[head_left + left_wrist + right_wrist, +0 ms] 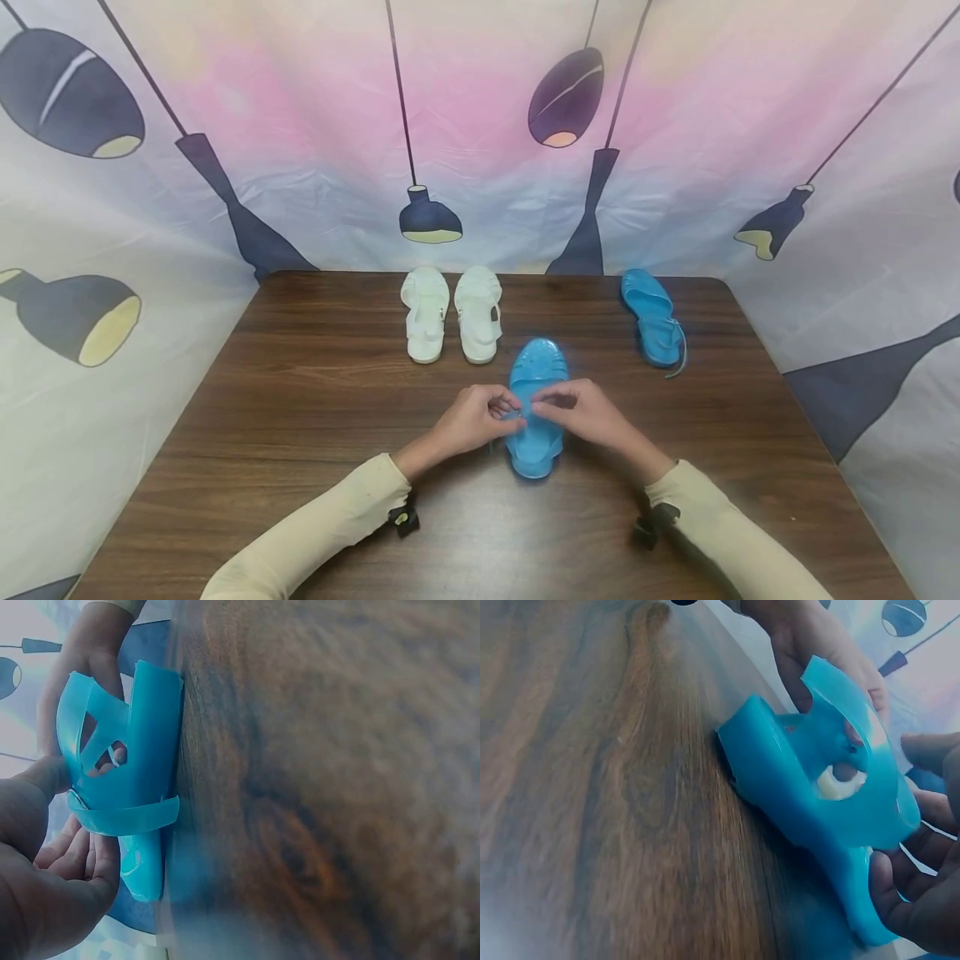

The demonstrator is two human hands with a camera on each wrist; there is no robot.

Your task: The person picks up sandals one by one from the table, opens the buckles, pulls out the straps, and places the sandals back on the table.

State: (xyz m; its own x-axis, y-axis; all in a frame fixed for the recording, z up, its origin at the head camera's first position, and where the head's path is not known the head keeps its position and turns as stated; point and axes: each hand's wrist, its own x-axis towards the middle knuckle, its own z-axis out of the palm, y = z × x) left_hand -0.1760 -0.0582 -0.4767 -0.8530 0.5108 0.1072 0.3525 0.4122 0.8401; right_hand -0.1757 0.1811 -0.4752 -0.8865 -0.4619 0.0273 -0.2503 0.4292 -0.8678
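Note:
A blue sandal lies on the table, toe toward the back. At its left side my left hand pinches the ankle strap near the small buckle, thumb on one side and fingers on the other. My right hand is over the sandal's right side, its thumb and fingers apart around the strap's edge. In the right wrist view, a gap shows between the right thumb and the strap, and the other fingers are loosely bent beside the sandal. The sandal's straps partly hide the left fingers there.
A second blue sandal lies at the back right with its strap hanging loose. Two white sandals stand side by side at the back middle of the brown wooden table. A printed cloth hangs behind and beside the table.

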